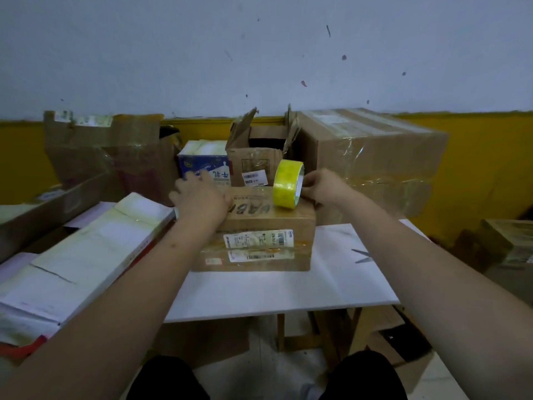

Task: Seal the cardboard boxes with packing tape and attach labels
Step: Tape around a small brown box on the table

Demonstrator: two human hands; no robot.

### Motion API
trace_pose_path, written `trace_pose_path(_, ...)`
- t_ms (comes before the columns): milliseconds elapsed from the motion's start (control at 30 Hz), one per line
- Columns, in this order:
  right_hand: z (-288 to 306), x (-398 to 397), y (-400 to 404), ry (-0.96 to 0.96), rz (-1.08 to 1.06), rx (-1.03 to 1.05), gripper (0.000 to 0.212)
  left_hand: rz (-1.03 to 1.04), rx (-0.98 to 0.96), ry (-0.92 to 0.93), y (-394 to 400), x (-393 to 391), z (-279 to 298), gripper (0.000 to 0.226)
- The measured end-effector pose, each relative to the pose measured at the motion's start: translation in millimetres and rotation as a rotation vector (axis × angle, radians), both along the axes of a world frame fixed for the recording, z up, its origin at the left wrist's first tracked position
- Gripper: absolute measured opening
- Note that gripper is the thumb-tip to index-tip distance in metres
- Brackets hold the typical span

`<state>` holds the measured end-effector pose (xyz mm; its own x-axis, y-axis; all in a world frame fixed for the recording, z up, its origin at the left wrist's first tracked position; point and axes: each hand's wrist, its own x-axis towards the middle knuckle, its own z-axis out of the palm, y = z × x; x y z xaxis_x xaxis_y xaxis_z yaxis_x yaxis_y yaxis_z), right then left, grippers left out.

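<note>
While the left hand (199, 194) lay flat on the box (259, 226) at frame centre, the right hand (323, 187) pinched the tape roll (287, 183). The roll stood on edge at the box's right end, left hand leftward of it.

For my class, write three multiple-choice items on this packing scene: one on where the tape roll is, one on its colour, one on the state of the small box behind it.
1. Where is the tape roll?
A. on the floor
B. on the closed box
C. on the paper stack
2. What colour is the roll?
A. red
B. blue
C. yellow
3. The small box behind is:
A. open
B. taped shut
C. crushed flat

Answers: 1 B, it stands on edge on the box top, held by the right hand; 2 C, its band shows yellow; 3 A, its flaps stand up.
</note>
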<state>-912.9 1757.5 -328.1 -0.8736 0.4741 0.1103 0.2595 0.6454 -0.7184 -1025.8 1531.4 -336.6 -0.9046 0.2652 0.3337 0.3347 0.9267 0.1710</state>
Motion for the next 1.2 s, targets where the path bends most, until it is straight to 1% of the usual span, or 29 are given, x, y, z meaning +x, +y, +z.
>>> trace_pose_path(33, -6, -5, 0, 0.02, -0.027, 0.032, 0.009, -0.138, 0.007, 0.09, 4, 3, -3, 0.06)
trace_pose_path(67, -11, -8, -1, 0.046, -0.055, 0.059, 0.01, -0.329, 0.048, 0.113, 7, 7, -2, 0.056)
trace_pose_path(100, -15, -10, -2, 0.079, -0.073, 0.082, 0.01, -0.498, 0.139, 0.039, 11, 13, 1, 0.052)
trace_pose_path(167, -20, -12, -4, 0.13, -0.088, 0.137, 0.013, -0.735, 0.378, -0.307, 21, 33, 8, 0.046)
trace_pose_path(200, -23, -13, -5, 0.146, -0.074, 0.128, 0.014, -0.818, 0.514, -0.457, 25, 40, 8, 0.038)
trace_pose_path(267, -24, -14, -5, 0.138, -0.022, 0.029, 0.009, -0.861, 0.678, -0.585, 32, 53, 7, 0.022)
trace_pose_path(300, -23, -14, -6, 0.111, -0.011, 0.001, 0.008, -0.855, 0.716, -0.595, 33, 58, 6, 0.017)
trace_pose_path(367, -20, -17, -6, 0.058, -0.018, 0.032, 0.011, -0.777, 0.75, -0.489, 34, 68, 8, 0.019)
trace_pose_path(400, -17, -19, -8, 0.03, -0.037, 0.055, 0.017, -0.746, 0.799, -0.441, 33, 76, 11, 0.023)
trace_pose_path(433, -16, -20, -9, 0.014, -0.062, 0.063, 0.025, -0.726, 0.872, -0.432, 32, 84, 15, 0.025)
trace_pose_path(500, -18, -21, -11, 0.037, -0.103, 0.054, 0.033, -0.659, 1.019, -0.51, 27, 103, 23, 0.03)
trace_pose_path(533, -18, -22, -13, 0.059, -0.111, 0.045, 0.031, -0.62, 1.031, -0.549, 21, 114, 23, 0.032)
trace_pose_path(600, -20, -24, -17, 0.087, -0.123, 0.042, 0.017, -0.561, 0.96, -0.592, 8, 130, 2, 0.04)
trace_pose_path(667, -21, -25, -20, 0.079, -0.145, 0.055, 0.019, -0.482, 0.955, -0.681, -5, 145, -27, 0.046)
trace_pose_path(733, -23, -25, -20, 0.092, -0.137, 0.07, 0.021, -0.427, 1.014, -0.789, -10, 149, -52, 0.044)
trace_pose_path(767, -25, -24, -19, 0.1, -0.124, 0.072, 0.022, -0.424, 1.019, -0.79, -8, 147, -60, 0.041)
trace_pose_path(800, -27, -22, -19, 0.107, -0.116, 0.073, 0.022, -0.425, 1.006, -0.755, -4, 143, -66, 0.039)
trace_pose_path(900, -31, -23, -17, 0.117, -0.099, 0.069, 0.025, -0.41, 0.964, -0.604, 10, 137, -77, 0.043)
trace_pose_path(1000, -33, -26, -15, 0.122, -0.094, 0.039, 0.026, -0.383, 0.977, -0.57, 17, 141, -85, 0.04)
trace_pose_path(1100, -36, -27, -14, 0.14, -0.088, 0.005, 0.025, -0.395, 0.921, -0.533, 17, 143, -86, 0.042)
trace_pose_path(1167, -39, -26, -14, 0.144, -0.08, -0.02, 0.024, -0.39, 0.939, -0.511, 6, 135, -79, 0.031)
trace_pose_path(1200, -40, -26, -15, 0.141, -0.071, -0.023, 0.026, -0.371, 0.974, -0.45, -2, 126, -75, 0.022)
